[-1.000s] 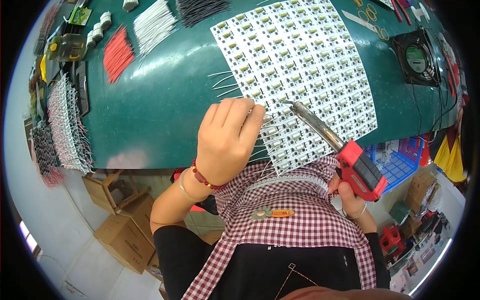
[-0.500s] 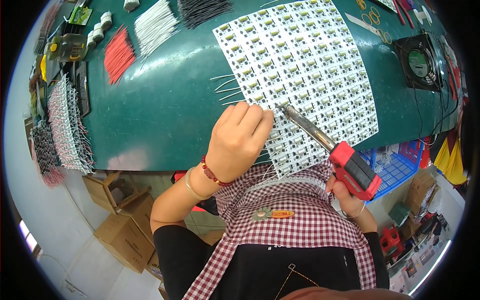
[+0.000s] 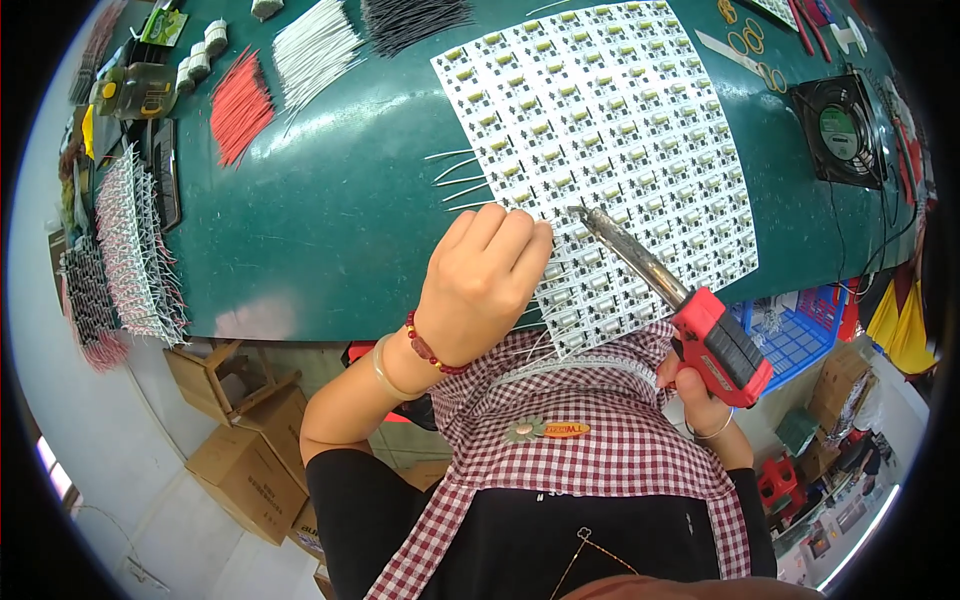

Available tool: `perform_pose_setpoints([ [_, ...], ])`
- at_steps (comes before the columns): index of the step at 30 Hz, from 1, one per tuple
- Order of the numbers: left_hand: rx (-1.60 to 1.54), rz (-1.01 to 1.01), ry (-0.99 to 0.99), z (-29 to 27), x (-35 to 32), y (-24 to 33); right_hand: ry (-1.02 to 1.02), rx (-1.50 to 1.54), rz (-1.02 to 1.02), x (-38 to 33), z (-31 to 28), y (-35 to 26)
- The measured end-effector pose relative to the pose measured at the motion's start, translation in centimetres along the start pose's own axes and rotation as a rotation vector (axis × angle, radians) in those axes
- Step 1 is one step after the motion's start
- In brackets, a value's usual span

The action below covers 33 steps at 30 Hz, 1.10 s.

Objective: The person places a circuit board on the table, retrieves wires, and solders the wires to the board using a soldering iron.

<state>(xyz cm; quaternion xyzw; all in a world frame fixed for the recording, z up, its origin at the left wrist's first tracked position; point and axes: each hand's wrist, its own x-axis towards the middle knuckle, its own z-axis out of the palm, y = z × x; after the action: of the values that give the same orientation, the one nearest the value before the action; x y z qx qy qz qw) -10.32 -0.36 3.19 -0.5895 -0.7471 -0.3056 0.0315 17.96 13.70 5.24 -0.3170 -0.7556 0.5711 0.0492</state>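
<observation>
A white panel of many small circuit boards (image 3: 600, 130), each with a yellowish part on it, lies on the green table. Over its left edge my left hand (image 3: 487, 262) is closed, knuckles up; its fingertips and whatever they pinch are hidden. Several thin white wires (image 3: 462, 180) stick out from that edge beyond the hand, and more show below it. My right hand (image 3: 695, 395) grips the red and black handle of a soldering iron (image 3: 715, 345). The iron's dark tip points up-left over the panel, just right of my left fingers; whether it touches a board I cannot tell.
Bundles of red wires (image 3: 240, 108), white wires (image 3: 315, 52) and black wires (image 3: 412, 22) lie at the far left. A black fan (image 3: 840, 128) stands at right, near rubber bands (image 3: 745, 38). Wired boards (image 3: 140, 255) are piled at the left edge. A blue basket (image 3: 795, 340) sits below the table's right side.
The soldering iron and my right hand have shifted a little right, drawing the tip away from my left fingers. My left hand and the panel have barely moved in the picture.
</observation>
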Motion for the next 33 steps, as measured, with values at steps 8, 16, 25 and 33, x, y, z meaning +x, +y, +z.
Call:
perform_pose_setpoints([
  [8,0.025,-0.003,-0.019,0.0,0.0,0.0,0.006,0.036,0.012,0.6,0.8,-0.4],
  [16,0.009,-0.011,-0.039,-0.1,0.1,0.3,0.012,0.02,-0.062,0.7,1.2,-0.4],
  [25,0.047,-0.012,-0.065,-0.4,0.4,0.5,-0.006,0.049,0.032,-0.2,0.0,-0.6],
  [33,0.122,0.0,-0.07,-0.9,0.2,0.4,-0.133,0.308,0.02,0.6,0.3,-1.8],
])
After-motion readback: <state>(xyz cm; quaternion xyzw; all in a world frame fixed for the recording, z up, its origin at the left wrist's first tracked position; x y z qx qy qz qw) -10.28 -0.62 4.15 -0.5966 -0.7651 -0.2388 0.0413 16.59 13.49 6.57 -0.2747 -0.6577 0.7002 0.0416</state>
